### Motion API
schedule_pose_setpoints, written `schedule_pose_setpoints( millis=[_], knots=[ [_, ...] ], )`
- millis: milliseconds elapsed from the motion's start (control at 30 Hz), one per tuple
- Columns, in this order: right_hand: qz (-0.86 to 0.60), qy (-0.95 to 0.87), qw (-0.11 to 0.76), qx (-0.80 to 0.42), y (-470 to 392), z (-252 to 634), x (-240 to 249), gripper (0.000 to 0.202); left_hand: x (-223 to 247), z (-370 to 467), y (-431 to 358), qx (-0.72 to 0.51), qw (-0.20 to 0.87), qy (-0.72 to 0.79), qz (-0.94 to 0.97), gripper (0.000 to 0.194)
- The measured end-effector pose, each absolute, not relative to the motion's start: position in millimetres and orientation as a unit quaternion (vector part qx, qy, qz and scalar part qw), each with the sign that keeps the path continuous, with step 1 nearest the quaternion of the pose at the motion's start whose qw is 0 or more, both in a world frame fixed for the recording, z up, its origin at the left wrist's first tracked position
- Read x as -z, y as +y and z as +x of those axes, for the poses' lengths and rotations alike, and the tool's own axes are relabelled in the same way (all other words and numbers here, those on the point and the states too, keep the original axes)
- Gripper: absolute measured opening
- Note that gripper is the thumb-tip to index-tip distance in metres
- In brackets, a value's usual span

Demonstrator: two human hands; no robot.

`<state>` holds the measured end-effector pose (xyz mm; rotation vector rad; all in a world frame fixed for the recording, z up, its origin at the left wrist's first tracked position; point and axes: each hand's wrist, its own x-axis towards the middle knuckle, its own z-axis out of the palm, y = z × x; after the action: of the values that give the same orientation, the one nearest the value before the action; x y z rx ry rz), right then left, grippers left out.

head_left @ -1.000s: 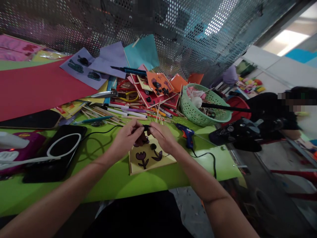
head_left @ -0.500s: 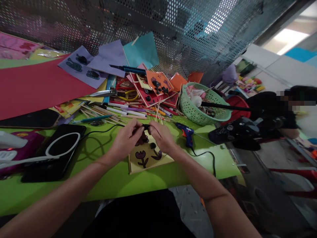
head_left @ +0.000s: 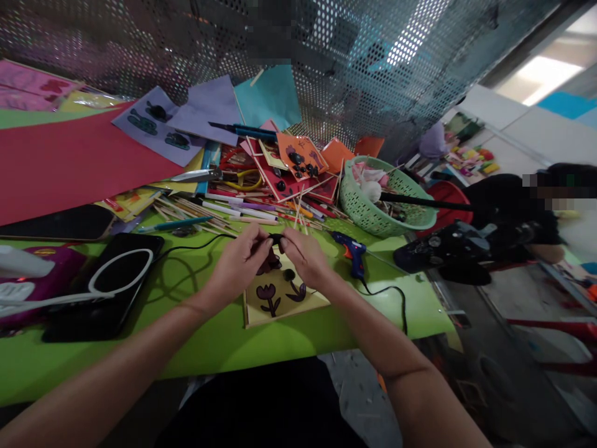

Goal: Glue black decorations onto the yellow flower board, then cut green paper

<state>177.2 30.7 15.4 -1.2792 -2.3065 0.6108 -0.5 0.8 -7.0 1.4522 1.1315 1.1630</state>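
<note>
Both hands pinch a small dark piece near the far side of the yellow card.
The left hand and right hand each press a fingertip grip on the small dark piece, likely to steady it; its kind cannot be told. Right of the card, the glue gun lies handle-nearest, seemingly for easy reach; pens sit beyond the card, perhaps sparing working room.

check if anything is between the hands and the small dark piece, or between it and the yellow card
Nothing visible: the left hand and right hand both pinch the small dark piece. Nothing shows between it and the yellow card, though the hands hide part of that gap.
</note>
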Motion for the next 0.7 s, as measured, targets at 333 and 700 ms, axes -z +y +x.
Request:
schedule_pose_setpoints(
  millis=[333,700],
  knots=[
    [-0.480,-0.809,0.245,-0.234,30,175,-9,0.026,8,-2,0,-0.453,0.405,0.489,0.627,0.015],
    [-0.380,-0.743,0.374,-0.406,33,177,1,0.034,0,3,0,-0.507,0.535,0.453,0.502,0.020]
  ],
)
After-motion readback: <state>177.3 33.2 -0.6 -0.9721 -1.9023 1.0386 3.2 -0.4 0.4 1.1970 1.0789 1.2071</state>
